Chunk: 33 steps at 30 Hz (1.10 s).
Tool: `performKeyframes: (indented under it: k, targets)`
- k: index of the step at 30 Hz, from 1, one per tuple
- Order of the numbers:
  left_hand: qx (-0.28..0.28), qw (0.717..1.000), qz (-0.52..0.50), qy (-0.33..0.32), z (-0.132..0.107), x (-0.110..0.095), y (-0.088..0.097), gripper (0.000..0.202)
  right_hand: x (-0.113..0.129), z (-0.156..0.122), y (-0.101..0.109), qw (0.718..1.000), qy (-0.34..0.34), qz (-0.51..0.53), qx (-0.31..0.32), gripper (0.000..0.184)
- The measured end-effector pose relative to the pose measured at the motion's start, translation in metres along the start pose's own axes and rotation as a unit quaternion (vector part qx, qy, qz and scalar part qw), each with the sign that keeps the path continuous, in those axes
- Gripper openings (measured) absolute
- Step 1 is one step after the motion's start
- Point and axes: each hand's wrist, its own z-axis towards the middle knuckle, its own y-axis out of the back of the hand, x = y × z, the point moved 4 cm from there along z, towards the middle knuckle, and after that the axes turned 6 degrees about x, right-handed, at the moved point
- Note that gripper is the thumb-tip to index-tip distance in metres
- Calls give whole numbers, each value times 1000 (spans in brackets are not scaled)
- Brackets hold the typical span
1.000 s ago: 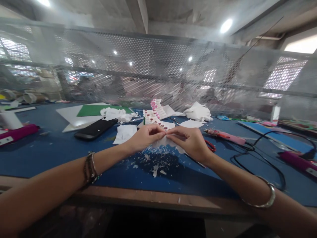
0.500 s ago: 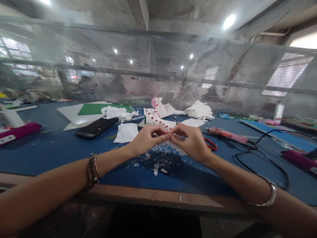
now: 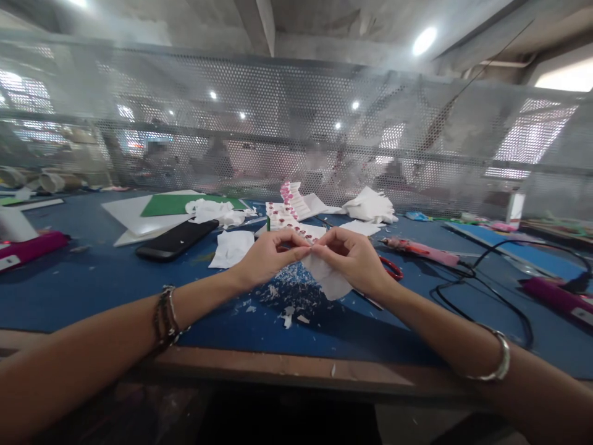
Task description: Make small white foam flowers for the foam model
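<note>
My left hand (image 3: 270, 254) and my right hand (image 3: 356, 258) meet fingertip to fingertip above the blue table. Both are pinched closed. A thin, pale white sheet of tissue-like paper (image 3: 334, 285) hangs below my right fingers, which grip its upper edge. Whatever lies between my left thumb and finger is too small to make out. White paper scraps (image 3: 288, 315) are scattered on the table beneath. Just behind my hands stands a white folded strip with pink and dark red dots (image 3: 290, 207).
Red-handled scissors (image 3: 393, 268) lie partly hidden by my right hand. Beyond is a pink tool (image 3: 424, 250) with a black cable (image 3: 503, 303). Left are a black phone (image 3: 178, 241), white tissue (image 3: 231, 248) and a green sheet (image 3: 169, 205). A perforated screen (image 3: 259, 136) stands behind.
The pale white paper under my right hand now hangs more in view, spread lower. My fingertips stay together and have shifted slightly left in the picture, along with the whole view.
</note>
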Motion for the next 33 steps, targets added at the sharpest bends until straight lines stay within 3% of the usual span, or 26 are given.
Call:
performKeyframes:
  k: [8,15,21,27,33]
  targets:
    - [17,999,13,32,0,0,2,17,1,1,1,999,14,-47,-7,13]
    - [44,997,36,43,-1,3,0,19,1,-1,-1,984,99,-148,13,6]
    - [14,998,54,36,-2,3,-1,19,3,-4,-2,972,124,-197,13,7]
    - [25,996,87,24,-2,2,3,20,4,-2,-3,972,124,-198,16,8]
    - [63,993,84,56,0,0,4,22,3,1,1,987,89,-134,12,5]
